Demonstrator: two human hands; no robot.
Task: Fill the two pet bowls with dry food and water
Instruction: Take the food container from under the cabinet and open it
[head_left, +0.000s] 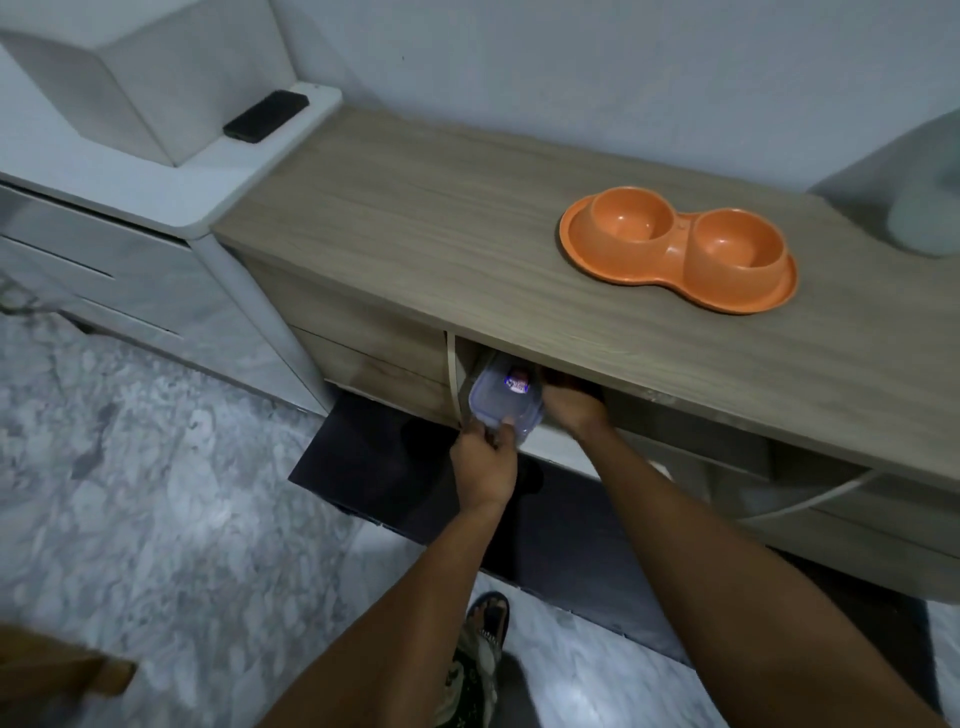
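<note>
Nearest the camera, at about six o'clock, a sandalled foot stands on the marble floor, and both forearms reach up from there toward the open shelf under the wooden cabinet top. The left hand is clamped on the near edge of a clear lidded plastic container, fingers curled over its rim, while the right hand is pressed to the container's far side at about three o'clock of it; its fingers run into the shadow of the shelf, so I cannot tell how far they close. The box is tilted with its lid facing outward, probably because the shelf opening is low and it has to be angled to clear the edge; presumably it holds the dry food. Farther off, at about one o'clock, the orange double pet bowl sits flat on the cabinet top, both wells looking empty. At eleven o'clock a dark phone lies on the white unit.
</note>
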